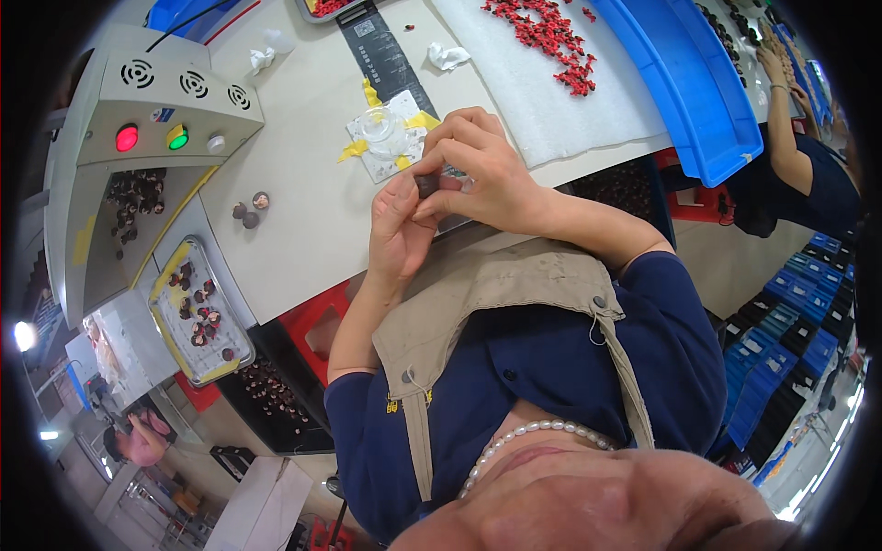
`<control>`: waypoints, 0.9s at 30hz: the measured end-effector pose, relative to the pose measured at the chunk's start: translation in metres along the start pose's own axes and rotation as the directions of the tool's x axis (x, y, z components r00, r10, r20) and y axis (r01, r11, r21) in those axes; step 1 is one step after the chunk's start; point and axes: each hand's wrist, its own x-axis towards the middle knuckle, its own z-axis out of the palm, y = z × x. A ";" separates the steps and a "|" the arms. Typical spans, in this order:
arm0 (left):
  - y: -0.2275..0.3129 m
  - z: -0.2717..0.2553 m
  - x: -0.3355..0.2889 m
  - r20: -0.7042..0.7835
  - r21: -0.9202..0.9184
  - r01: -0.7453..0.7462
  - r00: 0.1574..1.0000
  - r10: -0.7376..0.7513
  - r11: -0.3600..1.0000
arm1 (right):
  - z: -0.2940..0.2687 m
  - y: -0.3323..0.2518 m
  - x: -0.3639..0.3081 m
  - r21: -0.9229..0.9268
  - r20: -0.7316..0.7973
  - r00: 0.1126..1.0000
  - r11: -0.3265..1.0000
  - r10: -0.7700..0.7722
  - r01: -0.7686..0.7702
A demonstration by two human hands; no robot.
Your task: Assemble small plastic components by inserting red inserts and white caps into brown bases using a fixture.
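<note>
My left hand [400,228] and my right hand [487,170] meet at the near edge of the white table. Between their fingertips they pinch a small dark brown rounded piece [427,185]; its underside is hidden by fingers. Just beyond my hands is a clear round dish [382,129] on a white square plate [375,166], with yellow tape at its edges. To the left, a few small dark brown balls [245,217] lie together on the table, one showing a pinkish side.
A grey machine [170,87] with lit buttons stands at the left, dark pieces under it. Beside it is a metal tray [241,335] of small figures. Many red pieces [537,37] lie on white foam [588,124], next to a blue bin [684,83]. Crumpled tissue [447,57] lies farther back.
</note>
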 end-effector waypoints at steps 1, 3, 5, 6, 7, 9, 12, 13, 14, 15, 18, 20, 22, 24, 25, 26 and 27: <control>-0.001 0.001 0.000 0.007 0.001 0.005 1.000 -0.005 1.000 | -0.001 0.000 0.000 0.010 -0.006 1.000 1.000 -0.009 0.009; -0.002 0.002 -0.006 -0.077 0.037 -0.098 0.992 0.100 0.995 | 0.002 -0.003 0.001 0.047 -0.034 0.999 0.999 -0.023 0.025; 0.010 -0.008 -0.014 -0.235 0.156 -0.174 0.950 0.207 0.972 | -0.003 0.001 -0.004 0.121 -0.082 0.997 0.993 -0.003 0.013; 0.022 -0.023 -0.020 -0.298 0.178 -0.258 0.906 0.302 0.950 | -0.011 0.006 -0.009 0.097 -0.091 0.996 0.995 0.006 0.003; 0.040 -0.039 -0.030 -0.338 0.188 -0.384 0.839 0.427 0.904 | -0.021 0.011 -0.014 0.093 -0.124 0.991 0.995 0.043 -0.031; 0.100 -0.091 -0.070 -0.369 0.152 -0.633 0.676 0.637 0.759 | -0.038 0.025 -0.026 0.009 -0.189 0.975 0.993 0.119 -0.120; 0.157 -0.118 -0.124 -0.302 0.946 -0.066 0.184 0.935 0.319 | -0.065 0.074 -0.050 -0.291 -0.268 0.942 0.915 0.202 -0.279; 0.174 -0.147 -0.154 -0.180 0.953 0.272 0.162 0.970 0.131 | -0.074 0.086 -0.054 -0.393 -0.313 0.930 0.865 0.194 -0.312; 0.189 -0.160 -0.181 -0.186 0.854 0.513 0.148 0.971 0.085 | -0.083 0.095 -0.056 -0.451 -0.325 0.930 0.835 0.175 -0.314; 0.204 -0.166 -0.206 -0.181 0.687 0.726 0.125 0.976 0.035 | -0.087 0.103 -0.054 -0.496 -0.333 0.930 0.811 0.153 -0.311; 0.230 -0.211 -0.251 -0.109 0.343 0.919 0.245 0.963 -0.195 | -0.092 0.114 -0.046 -0.626 -0.269 0.959 0.742 0.083 -0.240; 0.246 -0.273 -0.284 -0.138 0.560 0.813 0.283 0.949 -0.161 | -0.087 0.121 -0.037 -0.637 -0.232 0.971 0.747 0.051 -0.192; 0.228 -0.212 -0.215 -0.031 0.259 0.930 0.277 0.960 -0.259 | -0.089 0.127 -0.035 -0.693 -0.227 0.970 0.685 0.089 -0.225; 0.227 -0.198 -0.190 -0.040 0.660 0.731 0.260 0.965 -0.170 | -0.088 0.115 -0.022 -0.738 -0.180 0.978 0.642 0.110 -0.208; 0.221 -0.183 -0.169 0.049 0.728 0.628 0.352 0.935 -0.275 | -0.086 0.113 -0.018 -0.762 -0.164 0.979 0.616 0.118 -0.202; 0.211 -0.171 -0.141 -0.087 0.773 0.592 0.453 0.887 -0.227 | -0.085 0.118 -0.021 -0.763 -0.159 0.983 0.621 0.091 -0.181; 0.199 -0.151 -0.120 -0.004 0.767 0.530 0.567 0.824 -0.362 | -0.085 0.119 -0.021 -0.760 -0.150 0.985 0.628 0.083 -0.168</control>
